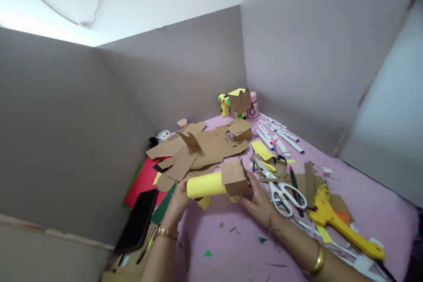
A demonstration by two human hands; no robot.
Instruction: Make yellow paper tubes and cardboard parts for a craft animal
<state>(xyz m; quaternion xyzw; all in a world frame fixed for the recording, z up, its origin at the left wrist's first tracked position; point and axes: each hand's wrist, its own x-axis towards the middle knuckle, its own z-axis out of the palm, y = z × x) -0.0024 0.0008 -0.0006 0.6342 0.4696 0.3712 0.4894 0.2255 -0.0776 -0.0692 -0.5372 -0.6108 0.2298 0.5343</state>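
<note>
Between my two hands I hold a paper model [206, 184]: a yellow paper tube lying sideways with a brown cardboard box piece [234, 176] at its right end. Yellow paper pieces hang beneath the tube. My left hand [180, 194] is closed round the tube's left end, its fingers partly hidden behind it. My right hand [256, 198] grips the cardboard end from the right, with the thumb low and some fingertips out of sight. White-handled scissors [284, 194] lie just right of my right hand.
Cut cardboard sheets [211, 145] cover the table's middle. A yellow glue gun [343, 224] and several markers [280, 134] lie at the right. A dark phone-like slab [137, 220] and red paper [142, 185] are at the left. Yellow cardboard figures [239, 101] stand at the back near grey partitions [185, 66].
</note>
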